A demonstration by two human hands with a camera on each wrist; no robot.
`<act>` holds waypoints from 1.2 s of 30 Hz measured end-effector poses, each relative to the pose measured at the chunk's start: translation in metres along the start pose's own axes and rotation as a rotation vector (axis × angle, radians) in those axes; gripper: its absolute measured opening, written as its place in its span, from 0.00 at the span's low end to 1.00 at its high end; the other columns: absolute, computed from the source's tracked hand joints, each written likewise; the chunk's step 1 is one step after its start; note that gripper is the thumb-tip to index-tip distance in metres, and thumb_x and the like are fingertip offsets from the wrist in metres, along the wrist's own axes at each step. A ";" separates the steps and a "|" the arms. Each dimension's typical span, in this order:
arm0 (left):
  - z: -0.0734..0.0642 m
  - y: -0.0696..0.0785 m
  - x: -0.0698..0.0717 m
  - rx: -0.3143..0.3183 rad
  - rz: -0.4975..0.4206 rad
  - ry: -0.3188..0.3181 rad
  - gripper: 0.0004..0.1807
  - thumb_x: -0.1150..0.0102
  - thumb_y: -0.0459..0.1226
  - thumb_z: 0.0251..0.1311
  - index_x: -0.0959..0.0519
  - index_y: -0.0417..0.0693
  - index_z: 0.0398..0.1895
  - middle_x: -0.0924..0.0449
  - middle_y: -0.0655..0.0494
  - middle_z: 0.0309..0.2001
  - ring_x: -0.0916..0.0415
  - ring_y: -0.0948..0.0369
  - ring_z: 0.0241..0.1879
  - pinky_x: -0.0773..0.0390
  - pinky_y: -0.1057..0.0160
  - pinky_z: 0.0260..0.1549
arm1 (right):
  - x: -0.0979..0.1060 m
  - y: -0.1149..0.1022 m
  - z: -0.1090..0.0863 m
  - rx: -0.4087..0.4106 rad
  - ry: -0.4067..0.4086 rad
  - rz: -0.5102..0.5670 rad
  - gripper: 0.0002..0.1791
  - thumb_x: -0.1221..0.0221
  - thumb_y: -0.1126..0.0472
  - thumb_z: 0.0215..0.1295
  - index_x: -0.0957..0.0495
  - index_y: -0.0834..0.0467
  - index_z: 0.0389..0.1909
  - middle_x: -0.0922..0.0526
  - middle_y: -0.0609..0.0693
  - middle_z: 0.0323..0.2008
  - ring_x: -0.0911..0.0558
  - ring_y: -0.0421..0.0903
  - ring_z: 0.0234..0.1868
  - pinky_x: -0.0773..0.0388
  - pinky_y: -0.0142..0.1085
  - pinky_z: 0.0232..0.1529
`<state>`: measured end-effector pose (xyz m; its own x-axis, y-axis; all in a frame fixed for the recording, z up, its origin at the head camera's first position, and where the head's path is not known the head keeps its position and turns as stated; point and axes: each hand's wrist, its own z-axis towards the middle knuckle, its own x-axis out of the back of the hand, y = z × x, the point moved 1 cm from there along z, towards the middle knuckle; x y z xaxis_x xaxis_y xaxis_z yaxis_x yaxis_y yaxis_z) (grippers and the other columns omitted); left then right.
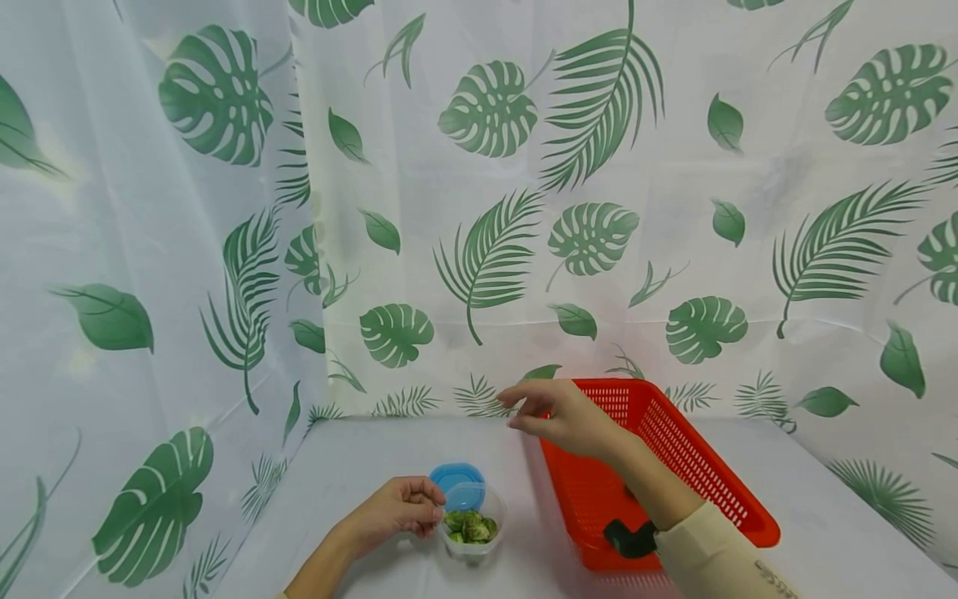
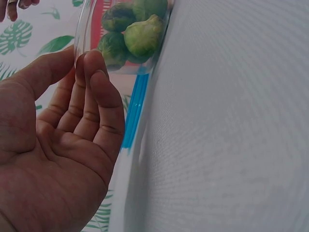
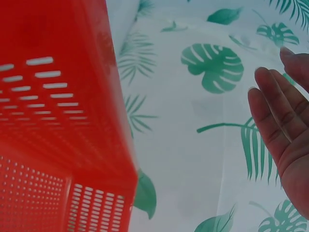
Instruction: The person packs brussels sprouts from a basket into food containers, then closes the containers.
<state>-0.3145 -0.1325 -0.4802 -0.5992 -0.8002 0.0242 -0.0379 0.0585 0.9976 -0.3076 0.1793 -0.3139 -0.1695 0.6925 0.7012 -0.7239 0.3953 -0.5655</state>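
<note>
My left hand point(image 1: 407, 509) pinches the rim of a small clear plastic container point(image 1: 473, 549) between thumb and fingers. Several Brussels sprouts point(image 1: 471, 527) lie inside it; the left wrist view shows the sprouts point(image 2: 143, 36) through the wall. Just behind the container is a blue lid point(image 1: 452, 476), partly seen through the clear plastic. Up over the far left part of a red basket point(image 1: 561, 499), my right hand point(image 1: 565, 413) hovers with loosely bent fingers and nothing in them. In the right wrist view this hand point(image 3: 289, 130) is apart from the basket wall.
Inside the basket lies a dark green curved thing point(image 1: 632, 539), partly covered by my right forearm; its kind is unclear. Another dark piece shows beside the arm. A white cloth covers the table point(image 1: 359, 453), and leaf-patterned curtains point(image 1: 644, 291) stand behind and at the sides.
</note>
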 end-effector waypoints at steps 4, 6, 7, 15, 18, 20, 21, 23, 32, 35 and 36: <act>0.000 -0.001 0.000 0.003 -0.005 0.002 0.21 0.33 0.35 0.67 0.24 0.29 0.55 0.15 0.58 0.34 0.19 0.64 0.32 0.17 0.63 0.37 | 0.003 0.005 -0.001 -0.010 0.017 -0.011 0.20 0.33 0.65 0.69 0.16 0.51 0.60 0.12 0.48 0.52 0.12 0.42 0.41 0.13 0.34 0.44; 0.000 -0.001 0.000 0.004 -0.006 0.001 0.21 0.33 0.36 0.67 0.24 0.29 0.55 0.15 0.58 0.34 0.19 0.64 0.33 0.17 0.63 0.37 | 0.004 0.008 -0.002 -0.021 0.023 -0.017 0.20 0.33 0.65 0.69 0.16 0.50 0.60 0.12 0.48 0.51 0.12 0.41 0.41 0.13 0.34 0.44; 0.000 -0.001 0.000 0.005 -0.007 0.000 0.21 0.33 0.36 0.67 0.24 0.29 0.55 0.15 0.58 0.34 0.19 0.64 0.33 0.17 0.63 0.37 | 0.005 0.011 -0.002 -0.025 0.026 -0.022 0.20 0.33 0.65 0.68 0.16 0.50 0.60 0.12 0.48 0.51 0.13 0.41 0.41 0.13 0.34 0.44; -0.002 0.002 -0.001 -0.001 -0.004 -0.008 0.20 0.34 0.35 0.67 0.24 0.30 0.55 0.15 0.58 0.34 0.19 0.63 0.33 0.17 0.64 0.36 | 0.013 0.027 -0.006 -0.062 0.056 -0.025 0.20 0.32 0.65 0.68 0.16 0.49 0.60 0.12 0.47 0.51 0.14 0.45 0.40 0.13 0.35 0.44; -0.001 0.001 -0.001 0.000 -0.004 -0.008 0.20 0.34 0.35 0.68 0.24 0.30 0.55 0.15 0.58 0.34 0.19 0.63 0.33 0.17 0.64 0.36 | 0.016 0.029 -0.007 -0.076 0.058 -0.015 0.20 0.32 0.65 0.68 0.16 0.49 0.59 0.12 0.47 0.50 0.14 0.47 0.38 0.13 0.36 0.41; -0.001 0.000 0.000 0.001 -0.005 -0.009 0.20 0.34 0.35 0.68 0.25 0.29 0.55 0.15 0.58 0.34 0.19 0.64 0.33 0.17 0.64 0.36 | 0.017 0.031 -0.007 -0.079 0.058 -0.011 0.20 0.32 0.64 0.68 0.16 0.49 0.60 0.12 0.48 0.51 0.13 0.47 0.38 0.13 0.36 0.40; 0.000 0.000 0.001 0.002 -0.006 -0.010 0.20 0.34 0.35 0.68 0.25 0.29 0.55 0.15 0.58 0.34 0.19 0.64 0.33 0.17 0.63 0.36 | 0.018 0.031 -0.008 -0.082 0.059 -0.010 0.20 0.32 0.64 0.68 0.16 0.49 0.60 0.12 0.49 0.51 0.13 0.46 0.37 0.13 0.36 0.39; 0.000 -0.001 0.001 0.001 -0.008 -0.011 0.20 0.34 0.36 0.68 0.25 0.29 0.55 0.15 0.58 0.35 0.19 0.64 0.33 0.17 0.63 0.36 | 0.019 0.034 -0.008 -0.084 0.062 -0.010 0.20 0.32 0.64 0.68 0.16 0.49 0.59 0.12 0.49 0.51 0.13 0.45 0.37 0.13 0.36 0.39; 0.000 0.000 0.001 0.003 -0.005 -0.009 0.21 0.33 0.36 0.67 0.25 0.29 0.56 0.15 0.57 0.36 0.19 0.63 0.33 0.17 0.63 0.37 | 0.027 0.043 -0.013 -0.131 0.090 -0.051 0.21 0.31 0.61 0.68 0.16 0.47 0.60 0.12 0.46 0.49 0.15 0.46 0.41 0.13 0.34 0.40; 0.000 0.000 0.001 0.004 -0.007 -0.010 0.21 0.34 0.36 0.68 0.25 0.29 0.56 0.15 0.57 0.36 0.19 0.64 0.33 0.17 0.63 0.37 | 0.029 0.048 -0.015 -0.146 0.098 -0.049 0.21 0.31 0.60 0.68 0.17 0.49 0.61 0.12 0.48 0.51 0.15 0.46 0.42 0.14 0.34 0.42; 0.000 0.000 0.001 0.004 -0.007 -0.011 0.21 0.34 0.36 0.68 0.25 0.29 0.56 0.15 0.57 0.36 0.19 0.64 0.33 0.17 0.63 0.37 | 0.030 0.049 -0.016 -0.153 0.100 -0.048 0.21 0.30 0.59 0.68 0.17 0.49 0.61 0.12 0.49 0.51 0.15 0.46 0.43 0.14 0.33 0.42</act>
<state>-0.3150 -0.1332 -0.4804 -0.6073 -0.7943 0.0161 -0.0459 0.0553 0.9974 -0.3376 0.2295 -0.3279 -0.0638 0.7242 0.6866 -0.6178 0.5117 -0.5971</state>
